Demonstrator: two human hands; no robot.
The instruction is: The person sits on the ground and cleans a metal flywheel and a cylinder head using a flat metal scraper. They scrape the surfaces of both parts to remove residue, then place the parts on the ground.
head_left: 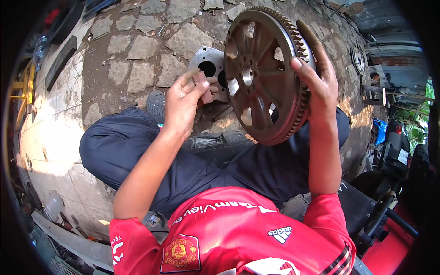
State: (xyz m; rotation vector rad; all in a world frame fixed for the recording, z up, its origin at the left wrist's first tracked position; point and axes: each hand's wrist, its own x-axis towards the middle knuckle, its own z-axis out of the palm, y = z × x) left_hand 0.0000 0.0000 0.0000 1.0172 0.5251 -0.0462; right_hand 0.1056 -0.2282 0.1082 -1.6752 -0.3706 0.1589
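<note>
My right hand [318, 75] grips the toothed rim of a large, brown, rusty flywheel [259, 87], with the thumb on its near face and the fingers round the outer edge. The flywheel is held up on edge and tilted, its holed hub turned left. To its left, my left hand [185, 98] pinches a small reddish-brown block [202, 86] between thumb and fingers, apart from the flywheel. Behind both, a grey metal plate [204, 56] with round holes is partly hidden by the flywheel and my left hand.
Uneven paving stones [190, 39] cover the ground ahead. A dark box-like thing [215, 142] lies between my legs. At the left are a pale tiled floor [57, 133], a dark bar [61, 63] and a yellow frame [30, 85]. A round metal disc [357, 61] leans at the right.
</note>
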